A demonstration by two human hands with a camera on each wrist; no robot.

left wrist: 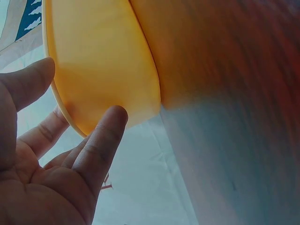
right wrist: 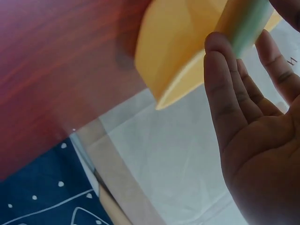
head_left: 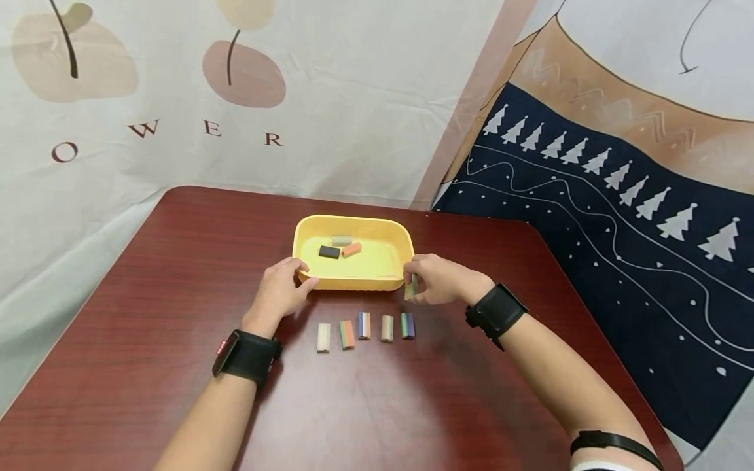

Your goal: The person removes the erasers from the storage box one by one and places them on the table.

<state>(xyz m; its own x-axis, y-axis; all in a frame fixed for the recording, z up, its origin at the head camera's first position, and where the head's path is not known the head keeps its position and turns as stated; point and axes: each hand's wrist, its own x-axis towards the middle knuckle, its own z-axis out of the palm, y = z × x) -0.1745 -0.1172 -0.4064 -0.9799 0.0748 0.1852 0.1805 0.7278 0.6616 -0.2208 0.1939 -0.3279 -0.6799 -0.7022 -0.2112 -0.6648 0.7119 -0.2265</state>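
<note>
A shallow yellow plastic basin [head_left: 353, 285] sits on the table. Its front left corner is held between the thumb and fingers of my left hand [head_left: 278, 288], also seen in the left wrist view against the basin's wall [left wrist: 108, 70]. My right hand [head_left: 438, 278] pinches a small yellow-and-green block [head_left: 410, 288] just outside the basin's right end. That block [right wrist: 246, 26] looks blurred in the right wrist view. Inside the basin lie a black block [head_left: 329, 252], an orange block [head_left: 351, 249] and a greyish block [head_left: 341, 241].
In front of the basin, several small blocks stand in a row, from a cream one [head_left: 323, 338] and an orange-and-green one [head_left: 347, 335] to a green-and-purple one [head_left: 408, 325]. The dark red table [head_left: 147, 314] meets printed cloth [head_left: 353, 131] at its back.
</note>
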